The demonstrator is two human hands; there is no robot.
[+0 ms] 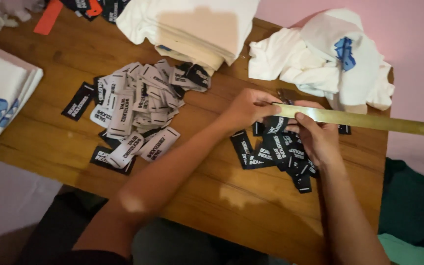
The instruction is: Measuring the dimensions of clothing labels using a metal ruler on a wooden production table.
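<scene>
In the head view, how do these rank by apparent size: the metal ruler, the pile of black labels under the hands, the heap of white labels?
1. Heap of white labels: covers the most area.
2. Pile of black labels: partly hidden by the hands, so unsure.
3. Metal ruler: longest, but thin.

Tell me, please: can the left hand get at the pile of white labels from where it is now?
Probably yes. The left hand is at the ruler, and the pile of white labels lies uncovered on the table to its left, with bare wood between them.
</scene>
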